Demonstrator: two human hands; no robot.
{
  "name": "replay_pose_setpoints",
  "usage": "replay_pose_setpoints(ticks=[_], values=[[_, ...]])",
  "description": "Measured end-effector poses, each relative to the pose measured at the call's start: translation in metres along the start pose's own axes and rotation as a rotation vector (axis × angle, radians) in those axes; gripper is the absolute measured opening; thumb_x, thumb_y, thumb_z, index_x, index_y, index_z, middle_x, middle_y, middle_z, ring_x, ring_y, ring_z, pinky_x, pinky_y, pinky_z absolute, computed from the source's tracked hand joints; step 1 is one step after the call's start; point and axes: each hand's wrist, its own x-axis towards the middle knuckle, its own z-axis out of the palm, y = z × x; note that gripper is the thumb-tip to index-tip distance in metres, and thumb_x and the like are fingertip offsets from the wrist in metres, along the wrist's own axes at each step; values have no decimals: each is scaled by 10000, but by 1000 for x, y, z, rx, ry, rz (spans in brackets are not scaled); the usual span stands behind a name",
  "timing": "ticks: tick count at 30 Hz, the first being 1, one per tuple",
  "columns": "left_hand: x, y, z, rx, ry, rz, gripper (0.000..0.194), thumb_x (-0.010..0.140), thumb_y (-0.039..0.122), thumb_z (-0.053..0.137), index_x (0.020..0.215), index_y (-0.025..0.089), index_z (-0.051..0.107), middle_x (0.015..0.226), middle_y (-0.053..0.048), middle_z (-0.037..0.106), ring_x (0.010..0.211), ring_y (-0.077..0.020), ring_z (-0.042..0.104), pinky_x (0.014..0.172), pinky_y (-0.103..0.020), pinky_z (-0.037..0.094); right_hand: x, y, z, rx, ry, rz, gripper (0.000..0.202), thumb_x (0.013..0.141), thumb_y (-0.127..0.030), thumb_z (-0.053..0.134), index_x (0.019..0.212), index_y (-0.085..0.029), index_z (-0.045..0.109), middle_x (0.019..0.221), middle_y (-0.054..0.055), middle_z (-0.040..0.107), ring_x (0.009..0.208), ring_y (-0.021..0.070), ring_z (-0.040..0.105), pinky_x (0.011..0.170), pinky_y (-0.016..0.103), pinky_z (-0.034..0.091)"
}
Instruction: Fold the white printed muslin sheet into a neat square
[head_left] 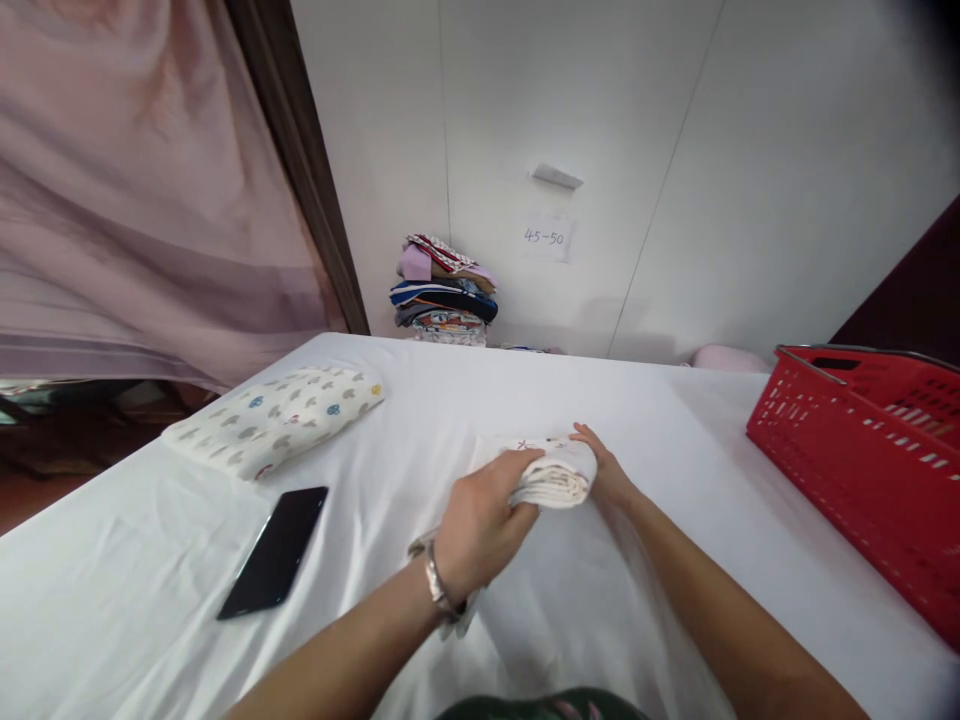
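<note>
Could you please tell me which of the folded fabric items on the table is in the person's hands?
The plain white folded cloth, gripped by the left hand and right hand; the patterned folded cloth lies untouched.

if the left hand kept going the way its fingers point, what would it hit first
The left hand already grips the folded white cloth, so that comes first. Straight beyond it lies the right hand, pressed against the cloth's far side; depth is hard to judge.

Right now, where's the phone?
Head view: the phone lies flat on the white table, to the left of the left hand and just in front of the folded patterned cloth.
</note>
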Motion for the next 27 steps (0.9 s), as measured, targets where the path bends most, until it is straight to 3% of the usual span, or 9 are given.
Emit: replay_pose_setpoints(ticks=[3,7,10,12,15,18,20,23,27], values=[[-1,3,-34,-147,84,-64,370,715,149,488,1063,238,577,1030,7,623,941,-155,570,857,-265,440,-2,-16,-23,60,-82,1,459,592,-351,696,1011,-197,590,1218,78,523,1193,254,389,972,374,334],[-4,5,-73,-466,142,-230,302,721,248,561,1016,192,595,903,-15,652,832,-176,604,729,-262,488,-9,-56,-79,100,-49,50,446,563,-317,726,972,-210,585,947,33,621,876,219,567,732,324,477],[-2,1,-89,-783,133,-402,380,704,295,599,1064,182,557,846,-28,663,704,-178,623,602,-263,506,-5,-88,-118,300,41,-17,531,552,-310,749,1039,-228,556,965,40,611,824,203,582,655,287,494],[5,-12,-89,-963,122,-493,396,690,285,615,1063,169,550,802,-33,667,647,-175,625,564,-266,508,3,-100,-126,448,42,28,583,586,-320,734,1119,-244,511,991,54,612,796,201,601,640,299,505],[20,-53,-71,-1135,43,-664,329,683,256,615,982,125,578,734,-56,671,603,-179,625,556,-281,514,21,-90,-106,543,-62,215,613,629,-313,711,1187,-267,462,1044,57,611,811,202,618,682,333,514],[31,-106,-38,-1151,-60,-964,240,687,225,595,879,80,597,649,-80,662,582,-189,627,569,-290,520,35,-50,-58,565,-120,454,588,618,-303,718,1156,-233,489,1033,69,627,836,199,619,708,322,511],[35,-135,-16,-1056,-24,-1128,182,692,199,585,835,86,593,604,-72,653,569,-186,627,558,-278,517,40,-22,-26,517,-112,609,590,616,-298,711,1154,-194,492,1050,100,623,840,204,618,688,314,511],[36,-160,5,-975,8,-1177,173,718,235,577,826,101,591,636,-77,662,586,-182,630,571,-285,518,40,1,1,412,-44,737,657,639,-365,687,1214,-153,449,1096,140,600,867,208,611,699,303,502],[26,-167,6,-886,-9,-1053,350,670,351,647,924,117,591,844,-106,678,727,-193,640,637,-286,515,27,-3,-2,278,-106,739,805,662,-542,614,1337,-232,303,1168,138,559,892,231,606,725,340,495]])
